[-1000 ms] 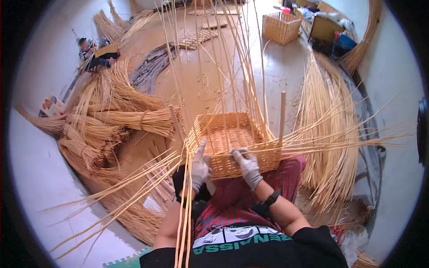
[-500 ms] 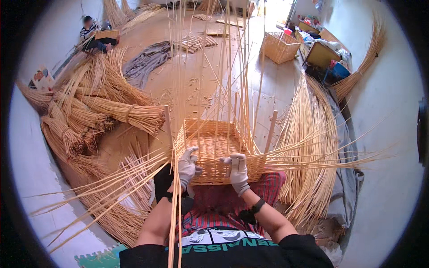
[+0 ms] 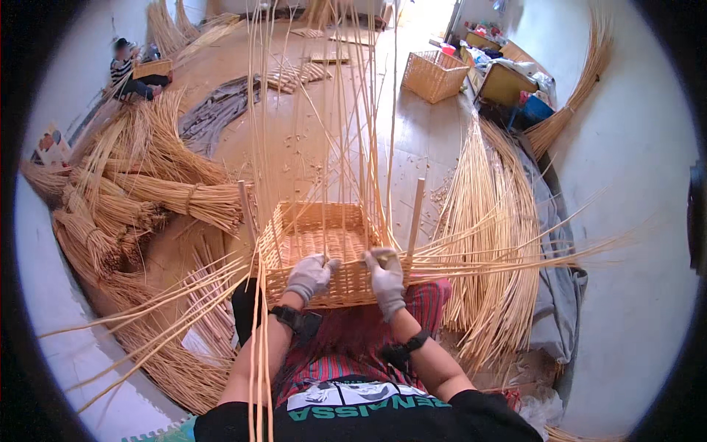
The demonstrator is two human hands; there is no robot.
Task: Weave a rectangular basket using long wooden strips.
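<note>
- One half-made wicker basket (image 3: 324, 254) sits on the person's lap, in the middle of the floor. It is square, and many long thin canes (image 3: 331, 110) stick up from its rim.
- More loose canes fan out flat to the left and right of the half-made wicker basket, too many to count.
- A big pile of cane (image 3: 493, 243) lies to the right of the basket.
- At least five tied bundles of cane (image 3: 155, 191) lie to the left of the basket.
- One finished basket (image 3: 434, 75) stands far behind the half-made one, to the right.
- One other person (image 3: 132, 70) sits on the floor far behind it, to the left.
- Two hands in grey gloves rest on the near rim of the basket, close together, arms bent in from below.
- The left hand (image 3: 309, 274) is curled over the rim and presses the weave.
- The right hand (image 3: 387, 274) is closed, pinching a cane at the rim.
</note>
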